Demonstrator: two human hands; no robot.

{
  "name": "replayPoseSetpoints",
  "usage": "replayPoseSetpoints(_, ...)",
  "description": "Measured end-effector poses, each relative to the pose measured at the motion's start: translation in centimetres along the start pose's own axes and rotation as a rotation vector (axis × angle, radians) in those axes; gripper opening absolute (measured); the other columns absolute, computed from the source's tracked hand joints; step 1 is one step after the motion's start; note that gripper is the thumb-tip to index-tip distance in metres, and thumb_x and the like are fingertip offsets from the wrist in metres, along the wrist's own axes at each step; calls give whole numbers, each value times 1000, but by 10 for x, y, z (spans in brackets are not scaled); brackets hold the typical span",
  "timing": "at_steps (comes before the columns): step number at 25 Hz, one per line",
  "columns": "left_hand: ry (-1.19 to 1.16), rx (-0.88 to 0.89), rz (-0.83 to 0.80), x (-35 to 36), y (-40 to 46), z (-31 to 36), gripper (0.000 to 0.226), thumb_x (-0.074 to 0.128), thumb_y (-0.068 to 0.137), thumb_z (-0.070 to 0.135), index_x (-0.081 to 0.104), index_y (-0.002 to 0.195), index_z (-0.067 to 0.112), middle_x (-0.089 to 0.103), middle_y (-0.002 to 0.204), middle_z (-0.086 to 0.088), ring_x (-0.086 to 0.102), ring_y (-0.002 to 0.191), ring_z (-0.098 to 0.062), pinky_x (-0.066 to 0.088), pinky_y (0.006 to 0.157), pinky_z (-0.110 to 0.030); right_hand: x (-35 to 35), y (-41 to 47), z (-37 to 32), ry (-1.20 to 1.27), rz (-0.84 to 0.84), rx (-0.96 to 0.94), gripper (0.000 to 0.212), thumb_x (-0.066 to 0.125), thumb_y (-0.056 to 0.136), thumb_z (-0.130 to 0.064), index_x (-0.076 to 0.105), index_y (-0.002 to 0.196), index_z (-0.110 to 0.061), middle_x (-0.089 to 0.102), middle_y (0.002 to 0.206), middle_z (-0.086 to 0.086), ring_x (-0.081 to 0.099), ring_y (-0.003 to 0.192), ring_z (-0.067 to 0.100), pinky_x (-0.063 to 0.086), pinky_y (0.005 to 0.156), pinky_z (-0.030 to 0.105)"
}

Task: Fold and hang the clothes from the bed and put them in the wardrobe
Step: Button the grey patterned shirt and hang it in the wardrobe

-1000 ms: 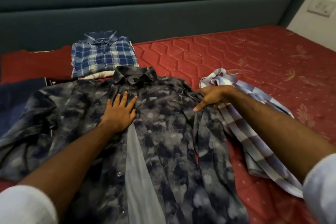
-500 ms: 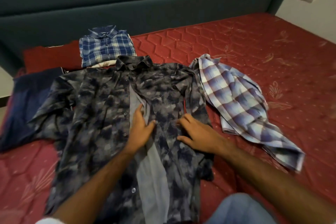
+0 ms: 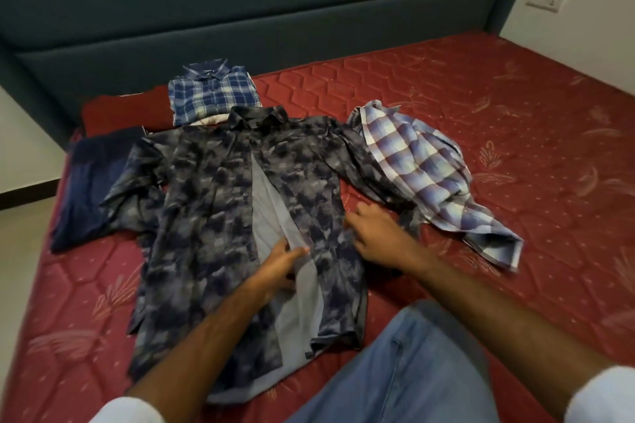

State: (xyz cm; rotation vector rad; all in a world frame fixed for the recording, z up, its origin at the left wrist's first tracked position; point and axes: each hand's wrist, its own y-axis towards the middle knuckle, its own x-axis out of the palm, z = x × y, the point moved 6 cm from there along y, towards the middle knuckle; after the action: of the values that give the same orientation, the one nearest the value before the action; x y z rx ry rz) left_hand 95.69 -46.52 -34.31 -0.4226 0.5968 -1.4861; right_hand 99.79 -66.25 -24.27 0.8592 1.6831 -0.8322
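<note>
Left hand (image 3: 278, 268) lay flat on the dark patterned shirt (image 3: 213, 203) spread on the bed (image 3: 481, 120); right hand (image 3: 374, 237), loosely curled, touched its edge. One folded plaid shirt (image 3: 211, 94) done; the checked shirt (image 3: 426, 175) waited.

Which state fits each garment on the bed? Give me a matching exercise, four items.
1 dark grey camouflage-print shirt
2 dark blue plaid shirt
3 light blue checked shirt
4 navy blue garment

A crumpled, right of the spread shirt
B at the left bed edge
C spread flat, both hands on it
D folded, near the headboard

Pairs: 1-C, 2-D, 3-A, 4-B
</note>
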Motion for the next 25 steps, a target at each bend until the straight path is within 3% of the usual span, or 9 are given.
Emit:
replayPoseSetpoints(3,247,324,177,-8,-15,11,61,65,91,2,32,143,11,53,131,-8,55,112,-19,50,78,-20,25,-6,-31,421,-71,146,38,64,94,-34,58,123,-10,61,122,12,60,113,29,48,91,36)
replayPoseSetpoints(5,419,476,188,-13,-17,12,75,68,86,-1,28,148,11,39,138,-3,46,126,-20,47,99,-27,51,-12,-30,350,-183,294,73,67,85,-58,48,136,-10,54,139,15,57,122,35,50,98,43)
replayPoseSetpoints(7,603,483,112,-13,-19,2,76,74,85,5,32,148,14,34,143,-5,44,133,-23,46,108,-38,71,-22,-31,257,-289,386,86,69,81,-64,41,143,-10,50,147,14,52,131,37,43,107,49)
replayPoseSetpoints(10,739,474,38,-11,-26,-10,77,79,85,15,36,148,12,37,145,-7,43,136,-24,42,113,-37,81,-28,-42,332,-331,357,50,73,86,-46,59,121,-14,64,129,11,60,121,34,45,104,48)
replayPoseSetpoints(13,863,569,53,-3,-36,-8,82,79,85,26,34,153,14,31,153,-12,36,143,-30,35,117,-35,57,-33,-43,897,-216,306,2,67,94,-13,65,94,-13,70,98,8,68,89,22,55,91,44)
replayPoseSetpoints(16,992,601,59,16,-36,0,99,72,86,54,11,162,31,1,168,-14,16,151,-31,26,121,-47,3,-42,-11,1509,15,348,19,61,96,-5,67,114,-7,73,105,11,72,83,20,59,75,33)
replayPoseSetpoints(18,888,558,25,29,-30,10,105,64,80,72,6,161,37,11,169,-8,24,150,-29,31,118,-53,-27,-53,1,1763,43,278,32,60,96,-5,64,127,-3,71,118,17,72,96,27,60,85,37)
replayPoseSetpoints(21,786,529,-20,42,-22,21,87,50,79,79,31,151,35,46,153,1,46,138,-23,40,111,-50,-43,-67,-1,1742,2,229,38,56,98,-4,58,136,2,66,128,23,67,106,32,56,95,39)
replayPoseSetpoints(25,1146,583,-59,54,-28,0,74,46,91,68,27,155,35,21,165,1,20,152,-23,20,119,-54,-62,-59,-16,1803,136,165,37,58,94,-4,61,131,1,69,118,18,69,101,29,58,89,35)
